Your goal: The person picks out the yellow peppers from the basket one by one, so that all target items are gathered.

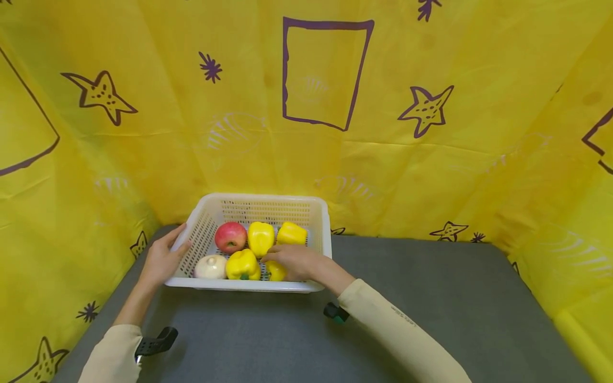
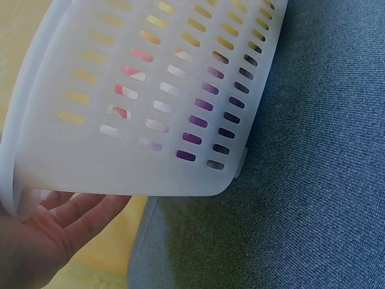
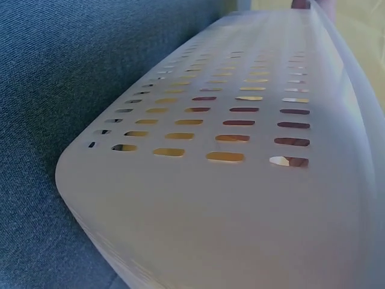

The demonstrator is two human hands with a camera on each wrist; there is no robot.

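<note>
A white slotted basket [image 1: 268,198] stands on the grey table, at its back left. Inside lie a red apple [image 1: 230,236], a pale onion [image 1: 211,267] and several yellow peppers [image 1: 261,238]. My left hand [image 1: 165,255] lies flat against the basket's left outer wall, fingers straight; in the left wrist view its palm [image 2: 54,226] shows just below the basket rim [image 2: 18,150]. My right hand [image 1: 289,260] reaches over the front rim and curls over a yellow pepper [image 1: 275,273] in the front right corner, hiding most of it. The right wrist view shows only the basket wall [image 3: 228,192].
The grey table [image 1: 431,303] stretches bare to the right of the basket and in front of it. Yellow cloth with purple stars [image 1: 426,109] hangs behind and on both sides. Black wrist mounts [image 1: 155,342] sit on my sleeves.
</note>
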